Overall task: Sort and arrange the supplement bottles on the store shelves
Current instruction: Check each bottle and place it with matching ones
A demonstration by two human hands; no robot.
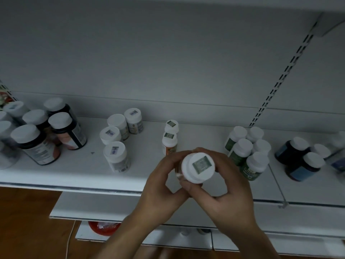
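A white-capped supplement bottle (197,168) with a green sticker on its lid is held over the front of the white shelf (74,172). My left hand (160,187) and my right hand (229,186) both grip it, fingers curled round its sides. Just behind it stand two similar orange-labelled bottles (169,142) in a line. Green-labelled bottles (246,150) are grouped to the right, and pale-labelled bottles (116,141) to the left.
Large dark bottles (46,135) crowd the shelf's left end, and blue-labelled dark bottles (300,159) stand at the right. A slotted upright (280,79) runs up the back wall. Lower shelves and a red container (103,228) lie below, above a wooden floor.
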